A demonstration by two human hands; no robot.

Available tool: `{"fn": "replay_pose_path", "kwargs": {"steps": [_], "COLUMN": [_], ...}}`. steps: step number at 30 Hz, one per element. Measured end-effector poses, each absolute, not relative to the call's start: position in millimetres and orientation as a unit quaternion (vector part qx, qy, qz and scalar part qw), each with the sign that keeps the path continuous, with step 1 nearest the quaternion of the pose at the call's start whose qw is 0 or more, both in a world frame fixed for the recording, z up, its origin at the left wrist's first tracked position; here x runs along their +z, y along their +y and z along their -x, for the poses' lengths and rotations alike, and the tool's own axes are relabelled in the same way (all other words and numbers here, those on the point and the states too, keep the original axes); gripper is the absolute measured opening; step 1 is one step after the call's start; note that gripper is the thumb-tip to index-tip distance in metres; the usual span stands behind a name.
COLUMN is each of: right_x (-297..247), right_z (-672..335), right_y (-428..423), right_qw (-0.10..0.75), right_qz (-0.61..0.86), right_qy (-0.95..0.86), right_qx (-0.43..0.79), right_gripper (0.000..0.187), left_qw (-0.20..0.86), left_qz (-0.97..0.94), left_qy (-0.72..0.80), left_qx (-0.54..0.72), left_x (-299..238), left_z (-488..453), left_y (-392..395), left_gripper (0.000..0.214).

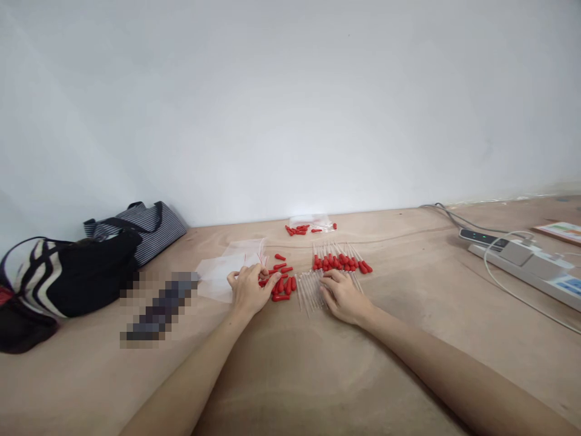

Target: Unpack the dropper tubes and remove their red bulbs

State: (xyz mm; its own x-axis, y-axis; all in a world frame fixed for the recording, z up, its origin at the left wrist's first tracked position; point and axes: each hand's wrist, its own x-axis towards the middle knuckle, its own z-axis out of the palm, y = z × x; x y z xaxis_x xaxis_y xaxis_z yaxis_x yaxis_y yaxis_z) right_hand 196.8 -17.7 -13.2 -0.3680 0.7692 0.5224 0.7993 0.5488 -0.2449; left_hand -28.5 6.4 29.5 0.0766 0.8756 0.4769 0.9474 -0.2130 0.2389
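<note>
My left hand (250,286) reaches over the left edge of a loose pile of red rubber dropper bulbs (281,286). Its thumb lies apart from the bent fingers, and I see nothing held between them. My right hand (344,297) rests on a row of clear thin glass tubes (308,293), fingers apart and covering part of the row. Just beyond it lie several finished droppers (338,260), glass tubes with red bulbs fitted, bulb ends toward me. Thin clear plastic bags (218,275) lie flat beside and under my left hand.
Farther back, more red bulbs (297,230) lie by a clear bag (313,221) near the wall. Striped and black bags (100,266) stand at the left, with a blurred-out object (158,309) before them. A power strip (526,266) with cables lies at the right.
</note>
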Motion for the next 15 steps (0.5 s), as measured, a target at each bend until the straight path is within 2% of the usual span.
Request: {"fn": "replay_pose_path", "kwargs": {"steps": [4, 8, 12, 15], "right_x": [-3, 0, 2, 2], "right_z": [-207, -232, -245, -242], "right_y": [-17, 1, 15, 21], "right_qw": [0.303, 0.306, 0.264, 0.242], "right_qz": [0.511, 0.584, 0.559, 0.544], "right_qy": [-0.802, -0.745, -0.776, -0.792], "right_qx": [-0.065, -0.104, -0.127, -0.134], "right_gripper": [0.025, 0.023, 0.022, 0.015], "left_qw": [0.092, 0.059, 0.036, 0.039], "left_qz": [0.758, 0.831, 0.868, 0.868], "left_qy": [-0.572, -0.473, -0.41, -0.405], "left_qx": [-0.298, -0.287, -0.278, -0.285], "left_x": [22, 13, 10, 10], "left_z": [19, 7, -1, -3], "left_y": [-3, -13, -16, -16], "left_gripper": [0.024, 0.017, 0.012, 0.01]}}
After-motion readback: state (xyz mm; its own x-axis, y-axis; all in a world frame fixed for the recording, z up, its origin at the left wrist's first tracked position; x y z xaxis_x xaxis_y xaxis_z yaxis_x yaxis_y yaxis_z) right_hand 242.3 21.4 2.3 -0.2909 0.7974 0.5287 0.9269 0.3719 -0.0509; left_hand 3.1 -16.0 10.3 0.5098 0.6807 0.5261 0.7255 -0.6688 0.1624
